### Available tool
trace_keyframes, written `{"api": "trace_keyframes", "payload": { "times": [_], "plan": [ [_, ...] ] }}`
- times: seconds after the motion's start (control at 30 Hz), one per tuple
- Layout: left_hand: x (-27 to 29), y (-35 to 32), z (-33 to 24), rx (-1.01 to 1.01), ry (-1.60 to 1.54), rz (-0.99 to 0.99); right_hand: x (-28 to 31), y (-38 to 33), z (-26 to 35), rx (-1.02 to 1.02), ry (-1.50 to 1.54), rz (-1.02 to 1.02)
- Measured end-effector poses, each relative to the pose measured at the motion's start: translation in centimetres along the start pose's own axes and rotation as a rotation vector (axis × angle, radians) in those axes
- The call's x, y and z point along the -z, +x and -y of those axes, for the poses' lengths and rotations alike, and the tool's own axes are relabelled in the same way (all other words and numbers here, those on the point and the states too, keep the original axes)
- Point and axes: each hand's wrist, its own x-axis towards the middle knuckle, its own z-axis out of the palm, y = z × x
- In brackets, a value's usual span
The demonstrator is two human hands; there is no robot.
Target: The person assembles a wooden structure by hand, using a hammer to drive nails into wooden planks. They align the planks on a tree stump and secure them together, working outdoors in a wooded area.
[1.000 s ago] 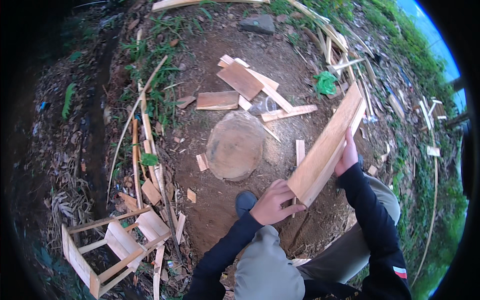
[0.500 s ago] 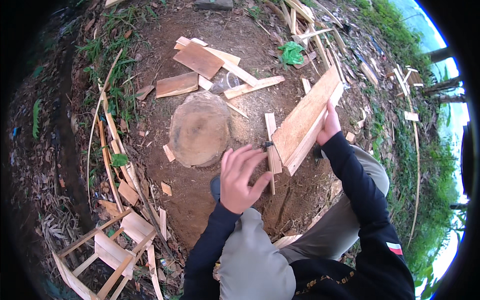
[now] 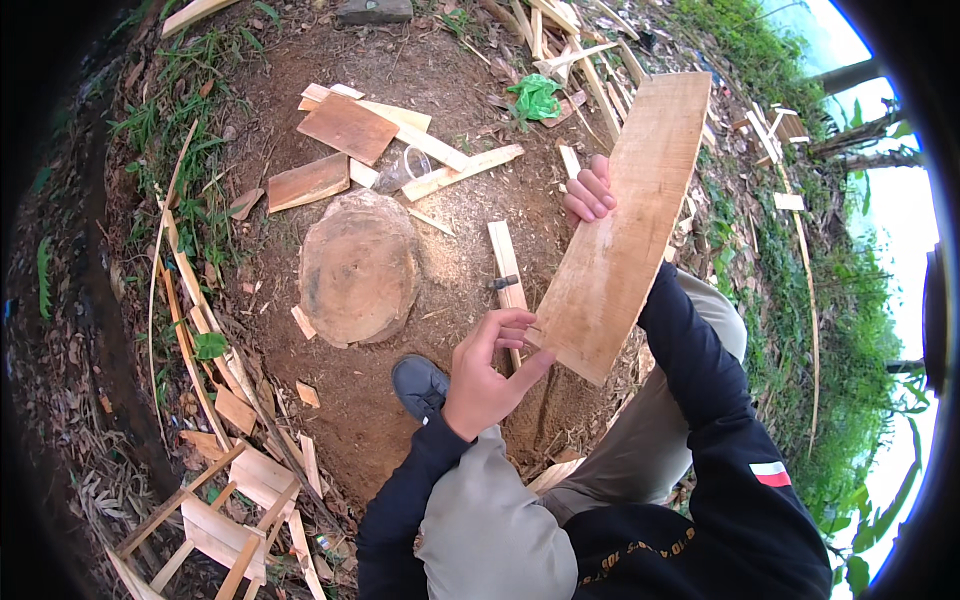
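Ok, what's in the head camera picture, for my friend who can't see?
A person's right hand holds a wide wooden board, the left hand at its lower end. To the left, a round stump sits on dirt near scattered planks.

Bare brown ground [image 3: 345, 430] carries a round, pale wooden stump [image 3: 360, 270] left of centre, a flat reddish-brown wooden board [image 3: 308, 183] just above it and, at upper centre, a crumpled green sheet [image 3: 535, 97], probably plastic.

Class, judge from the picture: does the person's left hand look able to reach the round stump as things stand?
Probably yes: the stump sits up and left of the left hand, only soil shows between them, and the board is on the hand's other side.
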Motion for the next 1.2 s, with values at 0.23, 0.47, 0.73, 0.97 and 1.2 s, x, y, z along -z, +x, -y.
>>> {"api": "trace_keyframes", "payload": {
  "times": [0.23,0.47,0.73,0.97,1.2],
  "plan": [
    [0.3,0.9,-0.4,-0.257,0.368,-0.148,-1.7,0.6,0.4,-0.027,-0.034,0.010],
    [0.4,0.9,0.4,-0.410,0.294,-0.027,-2.0,0.4,0.1,-0.066,0.014,0.026],
    [0.6,0.4,0.6,-0.591,0.367,0.158,-4.8,1.1,-0.2,-0.228,0.060,0.054],
    [4.5,2.7,-2.2,-0.490,0.395,-0.017,-6.0,1.6,-2.0,-0.615,0.098,0.223],
    [3.3,9.2,-11.0,-0.730,0.402,-0.518,-7.7,0.5,-5.5,-0.824,0.196,0.264]
  ]
}}
